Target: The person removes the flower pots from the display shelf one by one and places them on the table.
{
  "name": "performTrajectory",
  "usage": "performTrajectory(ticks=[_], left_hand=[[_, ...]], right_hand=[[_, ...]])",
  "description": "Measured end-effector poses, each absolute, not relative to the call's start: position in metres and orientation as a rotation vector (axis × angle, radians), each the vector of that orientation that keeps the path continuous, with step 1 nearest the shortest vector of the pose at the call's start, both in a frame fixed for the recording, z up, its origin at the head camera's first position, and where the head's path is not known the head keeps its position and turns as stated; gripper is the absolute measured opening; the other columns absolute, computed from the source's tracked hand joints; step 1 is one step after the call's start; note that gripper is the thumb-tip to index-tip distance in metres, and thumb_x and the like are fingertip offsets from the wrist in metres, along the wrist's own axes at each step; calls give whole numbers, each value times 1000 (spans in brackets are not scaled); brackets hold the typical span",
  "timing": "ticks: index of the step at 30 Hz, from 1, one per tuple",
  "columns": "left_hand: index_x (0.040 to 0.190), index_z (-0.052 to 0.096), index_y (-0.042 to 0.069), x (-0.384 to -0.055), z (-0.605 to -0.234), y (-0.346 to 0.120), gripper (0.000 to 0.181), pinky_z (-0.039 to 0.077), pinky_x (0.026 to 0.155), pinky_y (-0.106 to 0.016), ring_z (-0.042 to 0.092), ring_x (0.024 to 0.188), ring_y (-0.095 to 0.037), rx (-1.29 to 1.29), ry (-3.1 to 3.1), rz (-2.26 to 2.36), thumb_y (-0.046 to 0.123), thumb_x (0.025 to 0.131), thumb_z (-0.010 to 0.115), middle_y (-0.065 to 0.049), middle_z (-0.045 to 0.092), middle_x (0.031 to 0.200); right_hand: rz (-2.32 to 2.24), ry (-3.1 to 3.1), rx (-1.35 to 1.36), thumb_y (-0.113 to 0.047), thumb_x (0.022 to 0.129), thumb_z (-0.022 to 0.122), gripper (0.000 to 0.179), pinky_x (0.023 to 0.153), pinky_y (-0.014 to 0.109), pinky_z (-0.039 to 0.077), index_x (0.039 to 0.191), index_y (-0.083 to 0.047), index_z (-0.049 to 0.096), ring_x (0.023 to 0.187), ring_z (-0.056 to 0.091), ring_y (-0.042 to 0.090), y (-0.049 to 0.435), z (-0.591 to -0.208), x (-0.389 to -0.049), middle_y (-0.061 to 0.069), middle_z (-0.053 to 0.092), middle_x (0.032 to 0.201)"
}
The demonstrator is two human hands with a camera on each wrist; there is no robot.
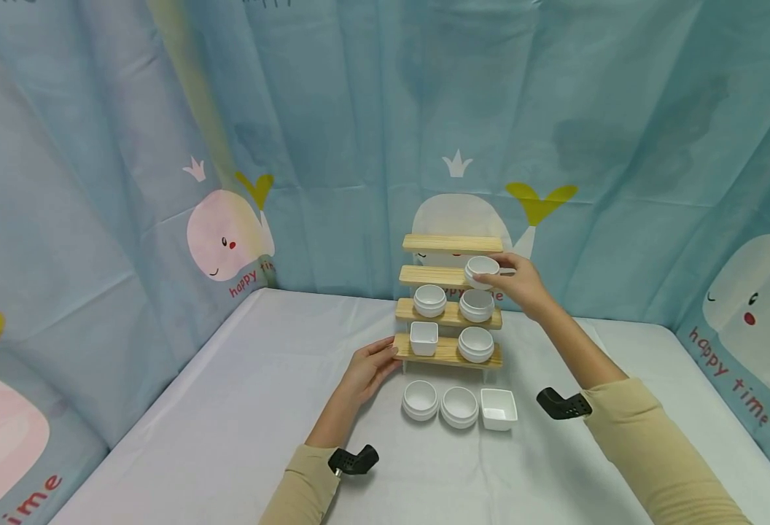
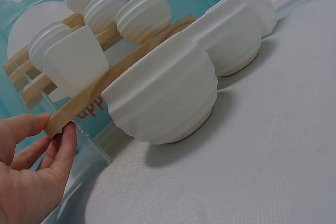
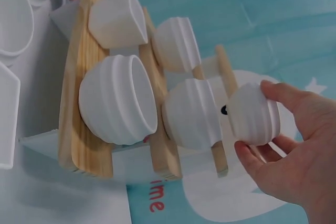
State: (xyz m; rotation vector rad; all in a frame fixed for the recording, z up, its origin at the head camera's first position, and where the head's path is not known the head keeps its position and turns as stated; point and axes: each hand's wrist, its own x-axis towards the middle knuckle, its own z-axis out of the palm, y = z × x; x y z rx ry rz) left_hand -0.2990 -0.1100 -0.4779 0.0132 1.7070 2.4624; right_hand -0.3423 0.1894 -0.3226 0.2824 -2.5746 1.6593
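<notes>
A white-covered tabletop (image 1: pixel 260 386) stood before a blue whale-print curtain (image 1: pixel 352 146). Nearest: two round bowls (image 1: pixel 421 405) and a square bowl (image 1: pixel 499 412), in a row. Left grip (image 1: pixel 367 372): pinched the left end of the rack's (image 1: pixel 453 243) lowest board (image 1: pixel 448 351), which bore one square bowl and one round. Second board (image 1: pixel 452 316): bore two round bowls. Right grip (image 1: pixel 519 283): held a round bowl (image 1: pixel 480 270) by the third board's (image 1: pixel 431 275) right end; contact was unclear. Judged tally: four shelved, a fifth in hand, three left off the rack.
</notes>
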Motion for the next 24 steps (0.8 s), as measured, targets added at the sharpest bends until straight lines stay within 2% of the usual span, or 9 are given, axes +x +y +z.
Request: performTrajectory(ticks=[3, 6, 9, 11, 13, 19, 21, 24], left_hand=[[150, 46, -14, -299, -478, -110, 44, 58, 105, -33, 65, 120, -25, 15, 1699, 2466, -4, 108, 54, -35, 50, 149], [151, 47, -13, -300, -478, -110, 44, 59, 104, -31, 65, 118, -24, 1, 1693, 2463, -5, 108, 54, -34, 50, 149], [150, 47, -13, -300, -479, -110, 45, 59, 103, -31, 66, 117, -23, 0, 1693, 2462, -4, 108, 55, -34, 50, 149], [150, 47, -13, -301, -479, -110, 45, 59, 104, -32, 66, 117, -23, -2, 1693, 2461, -4, 108, 55, -34, 50, 149], [150, 47, -13, -301, -480, -111, 44, 59, 104, -32, 66, 118, -24, 0, 1692, 2462, -4, 108, 55, -34, 50, 149], [151, 46, -14, -301, -480, -110, 45, 57, 107, -33, 64, 124, -28, 17, 1696, 2466, -4, 108, 54, -35, 49, 149], [151, 45, -14, -301, -480, -110, 46, 56, 108, -34, 63, 126, -29, 21, 1700, 2464, -4, 108, 55, -35, 48, 150], [152, 45, -14, -300, -480, -111, 46, 55, 109, -34, 62, 127, -30, 18, 1707, 2459, -3, 108, 55, -35, 47, 150]], right_hand=[[1656, -2574, 284, -21, 100, 75, 67, 90, 36, 56, 155, 3, 45, 136, 51, 42, 190, -321, -338, 26, 48, 154], [1643, -2579, 288, -22, 100, 75, 68, 80, 24, 53, 155, 3, 45, 136, 52, 42, 191, -320, -333, 26, 48, 155], [1642, -2579, 284, -22, 100, 75, 68, 89, 32, 56, 155, 3, 45, 136, 52, 43, 191, -319, -329, 26, 49, 154], [1638, -2582, 278, -22, 100, 74, 68, 99, 42, 54, 156, 3, 44, 136, 51, 43, 192, -320, -327, 26, 48, 155], [1643, -2579, 277, -22, 100, 75, 69, 104, 48, 52, 156, 3, 44, 135, 52, 42, 192, -320, -324, 26, 48, 154], [1660, -2564, 283, -21, 100, 75, 69, 92, 28, 55, 157, 3, 43, 129, 56, 38, 194, -322, -319, 25, 49, 153], [1667, -2560, 286, -21, 100, 75, 69, 94, 29, 55, 157, 3, 43, 129, 56, 39, 195, -324, -317, 26, 48, 153], [1673, -2558, 290, -21, 101, 75, 69, 105, 41, 53, 158, 2, 42, 132, 54, 41, 197, -325, -314, 26, 46, 154]])
